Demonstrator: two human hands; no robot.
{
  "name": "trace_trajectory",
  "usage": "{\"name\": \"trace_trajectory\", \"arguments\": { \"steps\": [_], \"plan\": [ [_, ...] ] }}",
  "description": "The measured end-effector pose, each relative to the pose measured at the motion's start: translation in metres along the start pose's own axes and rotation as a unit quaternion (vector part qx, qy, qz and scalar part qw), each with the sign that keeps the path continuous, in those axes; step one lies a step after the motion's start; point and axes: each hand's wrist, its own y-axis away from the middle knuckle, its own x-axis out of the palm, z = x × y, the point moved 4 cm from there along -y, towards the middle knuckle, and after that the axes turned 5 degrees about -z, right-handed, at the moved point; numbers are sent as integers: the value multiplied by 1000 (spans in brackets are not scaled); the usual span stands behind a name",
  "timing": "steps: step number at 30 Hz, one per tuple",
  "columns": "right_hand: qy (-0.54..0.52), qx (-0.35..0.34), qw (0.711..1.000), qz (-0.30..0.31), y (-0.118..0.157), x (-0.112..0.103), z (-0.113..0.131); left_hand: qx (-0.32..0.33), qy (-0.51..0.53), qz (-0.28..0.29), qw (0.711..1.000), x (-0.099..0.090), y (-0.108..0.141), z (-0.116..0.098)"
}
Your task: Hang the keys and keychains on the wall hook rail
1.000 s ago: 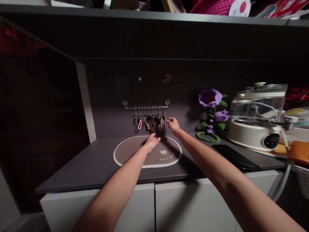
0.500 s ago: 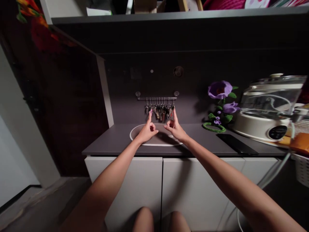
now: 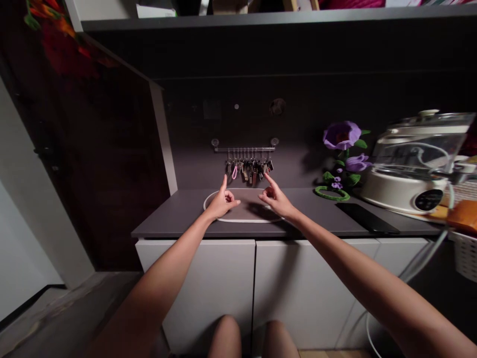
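My left hand (image 3: 222, 203) hovers over the left part of a brownish oval mat (image 3: 248, 199) with a pale rim. Its index finger and thumb stretch out while the other fingers curl, and it holds nothing. Above the mat's right side is my right hand (image 3: 278, 199), posed much the same, also with nothing in it. Behind both hands a clear rail (image 3: 245, 149) is fixed to the wall. From its hooks hang several bunches of keys (image 3: 250, 171), with a pink loop strap (image 3: 234, 172) among them on the left. Neither hand appears to touch the keys.
On the grey counter (image 3: 179, 214), purple artificial flowers (image 3: 342, 135) stand to the right with a black phone (image 3: 367, 218) beside them. Farther right are a white appliance with a clear top (image 3: 406, 189) and a white basket (image 3: 465, 256). A shelf (image 3: 261, 19) crosses overhead.
My hands have moved slightly apart, and the index fingers tilt lower, uncovering the pink strap. The view has shifted a little.
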Motion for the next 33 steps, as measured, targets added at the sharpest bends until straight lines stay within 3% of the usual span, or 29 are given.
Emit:
{"name": "trace_trajectory", "arguments": {
  "steps": [3,6,9,12,18,21,25,30,33],
  "plan": [
    [50,38,998,-20,-26,-25,-12,-45,-31,-82,995,-14,-26,14],
    [63,101,989,-91,-57,-54,-29,-105,-65,-165,978,-29,-62,30],
    [58,171,973,-145,-88,-72,-51,-130,-45,-199,970,-36,-103,42],
    [23,209,964,-161,-114,-77,-76,-135,51,-210,967,-33,-140,51],
    [-80,233,958,-146,-140,-61,-107,-190,208,-106,954,-9,-184,65],
    [-117,207,964,-123,-147,-47,-110,-214,279,-84,932,1,-192,71],
    [-168,156,963,-141,-155,-30,-121,-190,350,-57,916,18,-197,76],
    [-170,112,951,-233,-164,-9,-138,-208,385,-92,894,39,-198,83],
    [-124,152,935,-297,-167,3,-139,-228,393,-133,881,47,-200,85]
  ]
}}
